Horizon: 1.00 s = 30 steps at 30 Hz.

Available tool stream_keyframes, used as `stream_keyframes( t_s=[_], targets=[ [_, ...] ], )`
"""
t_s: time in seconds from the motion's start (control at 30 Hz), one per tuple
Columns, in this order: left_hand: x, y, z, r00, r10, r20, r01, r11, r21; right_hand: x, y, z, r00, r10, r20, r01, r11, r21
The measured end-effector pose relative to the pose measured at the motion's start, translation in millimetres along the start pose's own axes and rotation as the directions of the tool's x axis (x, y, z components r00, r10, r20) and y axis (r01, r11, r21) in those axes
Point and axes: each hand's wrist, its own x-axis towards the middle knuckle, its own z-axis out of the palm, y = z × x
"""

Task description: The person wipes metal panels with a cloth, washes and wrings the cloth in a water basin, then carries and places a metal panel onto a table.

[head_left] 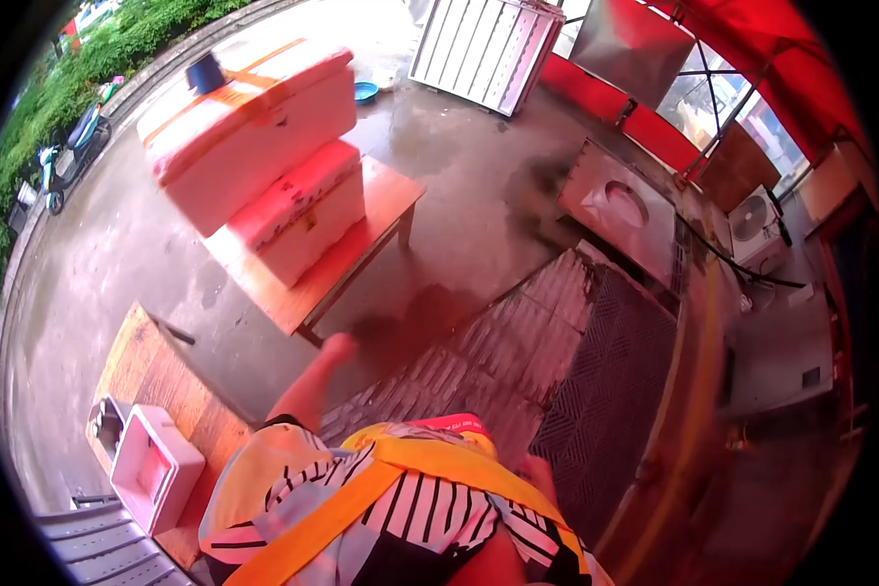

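My left hand [338, 349] is stretched forward, blurred, near the front edge of a wooden table [308, 305]; its fingers do not show clearly. Low in front of my body is my right hand [538, 472], mostly hidden, beside the patterned shirt and its orange strap [439, 459]. A red thing with pale lettering [459, 423] shows at the shirt's edge between the two arms. On the table ahead stands a foam box [313, 220], with a larger taped foam box [264, 127] above it and a dark blue cup [205, 73] on top.
To the left is a second wooden table [171, 366] bearing a white foam tub [156, 469]. Slatted boards [469, 352] and a dark mat [606, 381] cover the floor ahead. A metal counter with a round hole [620, 200] stands right. A scooter [73, 146] is parked far left.
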Motion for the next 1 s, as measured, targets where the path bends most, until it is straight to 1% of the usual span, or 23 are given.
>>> stream_keyframes(
  t_s=[0.07, 0.13, 0.2, 0.23, 0.3, 0.33, 0.37, 0.4, 0.43, 0.47, 0.5, 0.53, 0.57, 0.6, 0.63, 0.7, 0.73, 0.77, 0.8, 0.87, 0.93, 0.97, 1.0],
  targets=[
    [69.2, 129.2, -0.9, 0.970, 0.213, 0.119, -0.191, 0.967, -0.169, 30.9, -14.9, -32.2, 0.996, 0.035, -0.076, -0.029, 0.996, 0.082],
    [122.6, 223.4, -1.8, 0.840, 0.536, 0.087, -0.515, 0.837, -0.185, 81.1, -45.3, -67.7, 0.995, 0.056, -0.088, -0.035, 0.975, 0.221],
    [178.1, 282.8, -12.2, 0.801, 0.595, 0.065, -0.565, 0.788, -0.244, 145.2, -66.9, -112.8, 0.998, 0.071, -0.001, -0.066, 0.944, 0.324],
    [191.9, 298.8, -5.5, 0.792, 0.607, 0.061, -0.569, 0.771, -0.286, 148.6, -90.2, -125.2, 0.994, 0.088, -0.065, -0.063, 0.947, 0.316],
    [254.2, 288.9, 1.8, 0.907, 0.402, 0.129, -0.304, 0.835, -0.459, 210.3, -211.1, -92.4, 0.988, 0.046, -0.146, 0.004, 0.947, 0.320],
    [280.5, 269.7, 3.9, 0.945, 0.297, 0.139, -0.210, 0.874, -0.438, 232.4, -266.2, -63.9, 0.982, 0.039, -0.185, 0.025, 0.943, 0.332],
    [288.8, 254.8, -2.0, 0.960, 0.276, 0.038, -0.264, 0.945, -0.191, 252.3, -320.0, -43.5, 0.974, 0.029, -0.226, 0.050, 0.941, 0.335],
    [296.8, 240.2, -9.7, 0.990, 0.096, 0.101, -0.093, 0.995, -0.039, 300.3, -373.4, -26.8, 0.980, 0.071, -0.184, -0.011, 0.952, 0.307],
    [297.9, 217.7, -21.6, 0.986, 0.047, 0.163, -0.073, 0.985, 0.156, 343.7, -422.6, -9.3, 0.993, 0.018, -0.120, 0.011, 0.971, 0.239],
    [321.6, 154.4, -3.7, 0.988, -0.056, 0.141, 0.055, 0.998, 0.009, 381.0, -476.8, 15.9, 0.998, 0.006, -0.059, 0.004, 0.985, 0.172],
    [295.8, 175.5, -38.9, 0.980, -0.161, 0.118, 0.136, 0.972, 0.193, 436.9, -516.3, 39.3, 0.995, -0.094, 0.016, 0.090, 0.979, 0.183],
    [311.8, 146.6, -39.3, 0.985, 0.003, 0.173, -0.111, 0.775, 0.622, 416.9, -595.7, 92.4, 0.994, -0.100, 0.051, 0.097, 0.994, 0.049],
    [326.1, 104.4, -34.3, 0.983, -0.143, 0.118, 0.085, 0.912, 0.400, 432.9, -652.7, 130.7, 0.987, -0.137, 0.088, 0.138, 0.990, -0.006],
    [344.3, 104.9, -39.3, 0.947, -0.296, 0.121, 0.262, 0.935, 0.239, 434.5, -707.8, 171.0, 0.967, -0.194, 0.168, 0.208, 0.975, -0.072],
    [363.0, 104.5, -43.8, 0.889, -0.442, 0.120, 0.436, 0.897, 0.077, 432.3, -759.5, 208.2, 0.938, -0.241, 0.251, 0.280, 0.951, -0.131],
    [389.7, 150.3, -83.4, 0.697, -0.692, 0.186, 0.708, 0.706, -0.025, 462.6, -829.7, 266.0, 0.894, -0.320, 0.313, 0.373, 0.919, -0.126],
    [426.0, 153.0, -95.5, 0.650, -0.688, 0.322, 0.758, 0.614, -0.218, 474.4, -838.7, 282.8, 0.894, -0.308, 0.325, 0.359, 0.927, -0.109],
    [468.3, 170.3, -110.7, 0.685, -0.647, 0.335, 0.728, 0.620, -0.292, 486.8, -857.6, 301.2, 0.886, -0.316, 0.338, 0.364, 0.927, -0.088],
    [521.3, 191.9, -121.8, 0.803, -0.530, 0.271, 0.596, 0.718, -0.359, 501.2, -884.0, 320.5, 0.873, -0.332, 0.357, 0.380, 0.922, -0.071],
    [623.2, 266.3, -153.6, 0.956, -0.269, 0.114, 0.292, 0.861, -0.416, 542.9, -895.6, 328.4, 0.932, -0.169, 0.322, 0.244, 0.948, -0.207],
    [702.6, 370.9, -211.2, 0.998, -0.069, 0.015, 0.069, 0.919, -0.387, 578.3, -908.6, 329.9, 0.970, -0.040, 0.238, 0.132, 0.914, -0.384],
    [732.3, 431.4, -244.7, 1.000, 0.008, -0.009, -0.011, 0.935, -0.355, 588.8, -916.4, 321.7, 0.979, -0.035, 0.200, 0.103, 0.935, -0.340],
    [772.1, 468.8, -262.6, 0.995, 0.098, -0.022, -0.100, 0.984, -0.147, 603.8, -926.7, 315.6, 0.986, -0.029, 0.164, 0.076, 0.954, -0.290]
  ],
)
